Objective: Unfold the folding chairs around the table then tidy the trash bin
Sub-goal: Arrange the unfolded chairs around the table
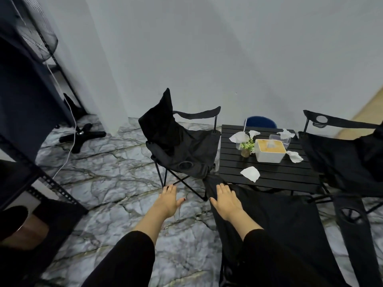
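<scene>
Head view: the left chair (182, 146), right chair (339, 158) and near chair (286, 224) were seen opened around the table (269, 179). The left hand (169, 200) was spread open; the right hand (226, 200) was laid flat on the near chair. Some tissues (250, 174) and the far blue bin (260, 121) were judged left to tidy.

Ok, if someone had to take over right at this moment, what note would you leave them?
Left hand: open, fingers straight, out over the floor, holding nothing.
Right hand: open, lying flat on the fabric of the near chair.
The left chair and right chair stand unfolded beside the table.
The near chair looks spread out, but most of its frame is hidden.
Left to do: check the near chair, then tidy the bin. Crumpled tissues lie on the table. The blue object behind the table may be the bin, though I cannot tell.
</scene>
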